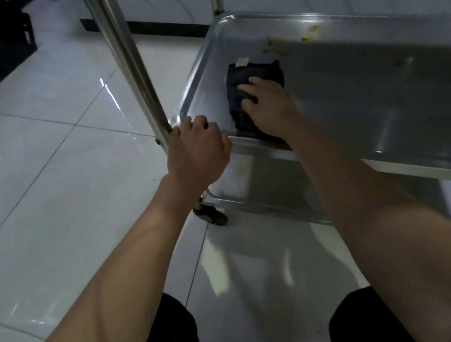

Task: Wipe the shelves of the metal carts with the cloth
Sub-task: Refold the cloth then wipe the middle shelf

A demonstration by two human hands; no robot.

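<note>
right hand [268, 106] flat on dark cloth [255, 80], left hand [196, 153] on cart post [131, 64]

- A dark folded cloth [256, 88] is lying flat near the shelf's left end.
- The steel cart shelf [382, 79] is carrying yellowish smears along its far rim.

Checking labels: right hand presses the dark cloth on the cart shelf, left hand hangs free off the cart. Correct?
Not quite. The head view shows the left hand gripping the cart's upright post at the shelf corner, not hanging free. The rest holds: the right hand presses the dark cloth on the cart shelf.
</note>
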